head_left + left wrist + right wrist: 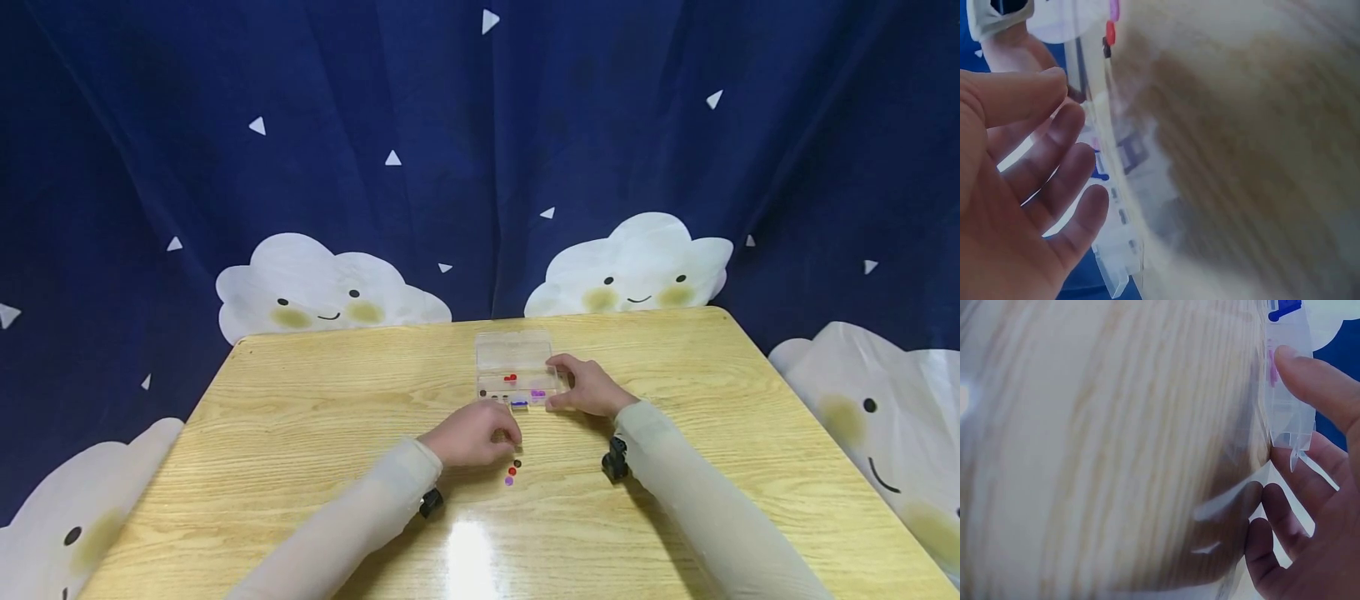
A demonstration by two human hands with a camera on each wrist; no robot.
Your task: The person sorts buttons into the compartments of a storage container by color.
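Head view showed a clear compartment box [516, 371], lid laid open toward twelve o'clock, sitting past the centre of the wooden table [300, 417]. Right hand [587, 386] clasped the box's right end at about three o'clock, thumb and fingers curled around that corner, apparently to pin the light plastic in place against sliding. Right wrist view confirmed the grip: thumb [1313, 381] pressed against the box's wall, remaining fingers curled below the edge, a pink bead visible through the plastic just beside the thumb tip. Left hand [474, 434] rested on the tabletop at roughly seven o'clock from the box, near but apart from it. Could not tell from above whether anything was pinched under those curled fingers; left wrist view showed the fingers [1063, 134] loosely bent with daylight between them, nothing gripped, their tips close to the box's front wall. Three loose beads [513, 471] — dark, red, purple — lay in a short line at five o'clock from the left hand, just beside the knuckles, not touched. More beads sat in the box's front compartments, red near the middle, blue and pink toward the right hand.
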